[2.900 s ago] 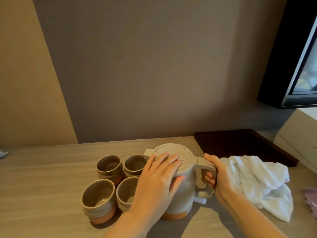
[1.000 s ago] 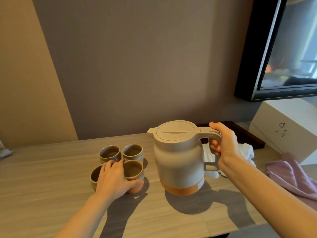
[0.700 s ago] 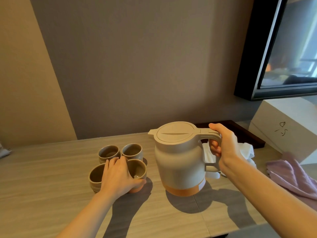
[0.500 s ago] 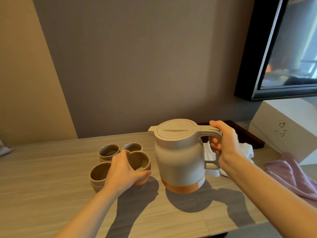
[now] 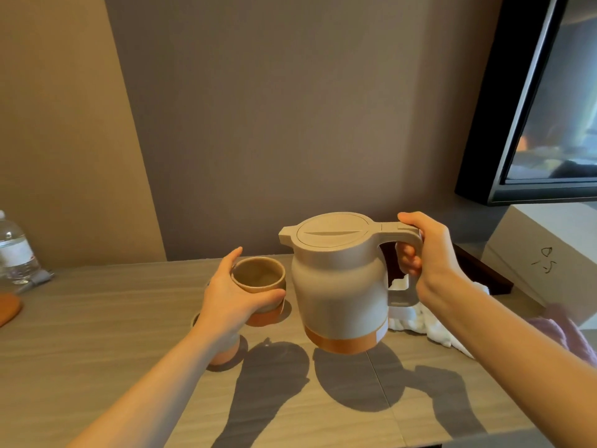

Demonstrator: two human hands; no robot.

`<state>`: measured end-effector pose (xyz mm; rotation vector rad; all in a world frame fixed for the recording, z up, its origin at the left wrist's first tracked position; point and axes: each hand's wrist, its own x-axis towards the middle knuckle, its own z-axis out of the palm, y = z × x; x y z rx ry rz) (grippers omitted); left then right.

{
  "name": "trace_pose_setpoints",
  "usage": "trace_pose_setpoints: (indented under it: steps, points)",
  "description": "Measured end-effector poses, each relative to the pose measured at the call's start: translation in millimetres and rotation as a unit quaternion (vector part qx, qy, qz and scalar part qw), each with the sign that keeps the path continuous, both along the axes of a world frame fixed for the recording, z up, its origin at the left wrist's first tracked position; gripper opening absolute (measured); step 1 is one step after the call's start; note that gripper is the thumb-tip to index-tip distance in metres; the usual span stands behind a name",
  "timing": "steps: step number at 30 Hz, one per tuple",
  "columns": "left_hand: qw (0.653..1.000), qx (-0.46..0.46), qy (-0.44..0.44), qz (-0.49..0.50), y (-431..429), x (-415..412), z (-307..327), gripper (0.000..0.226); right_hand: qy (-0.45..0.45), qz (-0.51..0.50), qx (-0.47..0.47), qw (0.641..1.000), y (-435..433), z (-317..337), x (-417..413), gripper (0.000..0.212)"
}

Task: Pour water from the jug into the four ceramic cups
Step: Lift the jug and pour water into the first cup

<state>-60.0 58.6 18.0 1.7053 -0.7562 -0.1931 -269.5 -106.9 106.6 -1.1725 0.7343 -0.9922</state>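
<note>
Left hand: I had my left hand (image 5: 231, 297) wrapped around one ceramic cup (image 5: 259, 287), thumb across its front wall and fingers behind, and held it in the air above the table (image 5: 97, 334).
Held cup: it sat upright, mouth open to me, just beside the jug's body and a little below the spout (image 5: 285, 233); I could not tell whether it touched the jug.
Right hand: my right hand (image 5: 426, 253) was closed around the handle (image 5: 402, 232) of the jug (image 5: 339, 282), thumb on top, fingers curled through the loop.
Jug: it hung clear of the table, nearly upright, lid shut, with its shadow on the wood below.
Other cups: I saw only one more cup (image 5: 223, 349), on the table under my left wrist and mostly hidden; the rest I could not see.
Surroundings: a white cloth (image 5: 420, 324) lay behind the jug, a pink cloth (image 5: 568, 331) at the right edge, a water bottle (image 5: 14, 250) far left.
</note>
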Motion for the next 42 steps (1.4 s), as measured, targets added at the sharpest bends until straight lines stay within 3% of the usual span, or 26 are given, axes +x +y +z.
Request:
trace_pose_setpoints:
  steps: [3, 8, 17, 32, 42]
  points:
    - [1.000, 0.012, -0.015, -0.001, 7, -2, 5, 0.106, 0.016, 0.016, -0.008, 1.000, 4, 3, 3, 0.033]
    - [0.997, 0.040, -0.070, -0.021, 18, 7, 10, 0.077, 0.050, 0.039, -0.027, 0.998, 11, 6, 5, 0.036]
    - [0.990, 0.053, -0.120, -0.044, 26, 14, 21, 0.073, 0.098, 0.056, -0.040, 0.993, 16, 8, 8, 0.036]
    - [0.985, 0.086, -0.142, -0.048, 20, 14, 16, 0.084, 0.127, 0.046, -0.046, 0.990, 14, -3, 11, 0.038]
    - [0.992, 0.064, -0.103, -0.023, 12, 10, -17, 0.090, 0.163, 0.056, -0.074, 0.982, 11, -5, 14, 0.038]
